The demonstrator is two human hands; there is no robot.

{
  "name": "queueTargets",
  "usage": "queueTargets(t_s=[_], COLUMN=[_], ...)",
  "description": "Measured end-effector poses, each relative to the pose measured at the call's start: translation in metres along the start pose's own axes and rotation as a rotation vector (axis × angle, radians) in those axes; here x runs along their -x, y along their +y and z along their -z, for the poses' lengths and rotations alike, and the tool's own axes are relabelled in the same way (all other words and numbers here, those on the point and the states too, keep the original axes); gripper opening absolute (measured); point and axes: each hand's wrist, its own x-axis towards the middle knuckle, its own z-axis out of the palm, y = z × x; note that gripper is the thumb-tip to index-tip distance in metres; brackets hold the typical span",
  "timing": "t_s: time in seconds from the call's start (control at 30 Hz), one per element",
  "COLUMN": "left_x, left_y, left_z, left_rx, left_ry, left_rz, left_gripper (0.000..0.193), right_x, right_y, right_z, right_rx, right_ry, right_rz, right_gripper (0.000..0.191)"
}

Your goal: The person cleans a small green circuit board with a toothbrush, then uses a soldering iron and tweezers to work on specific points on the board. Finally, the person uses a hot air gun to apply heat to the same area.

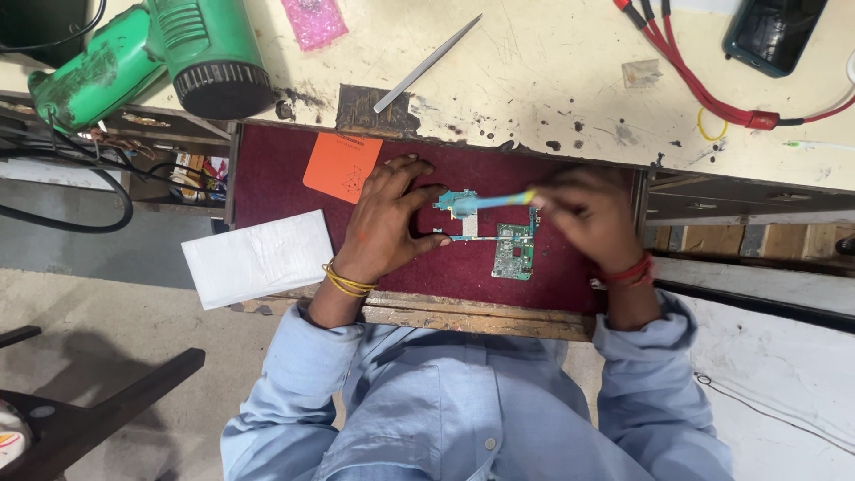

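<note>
A green circuit board [513,251] lies on the dark red lining of an open drawer [272,183]. My left hand [385,220] rests on the lining and pinches the board's left edge with thumb and fingers. My right hand [588,214] is blurred; it grips a light blue brush [488,202] whose head lies over the top left part of the board. Yellow bands circle my left wrist, a red thread my right.
An orange card [341,166] and a white folded cloth [258,258] lie at the drawer's left. On the worn bench above sit a green heat gun [160,53], metal tweezers [426,64], a pink bag [313,20], red cables [686,67] and a dark phone [773,31].
</note>
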Motion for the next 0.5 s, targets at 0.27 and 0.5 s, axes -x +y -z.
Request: queueTargets(t_s=[0.27,0.5], left_x=[-0.0004,0.0008], left_y=[0.0011,-0.0006], left_z=[0.0013,-0.0012], left_rx=[0.009,0.008], left_ry=[-0.011,-0.009], left_rz=[0.011,0.017], left_gripper=[0.066,0.067], right_x=[-0.0036,-0.0009], right_y=[-0.0079,-0.0024], right_z=[0.0052,0.0058], right_rx=[0.130,-0.015], right_ry=[-0.004,-0.010], right_rz=[0.179,0.001], right_gripper=[0.019,0.019])
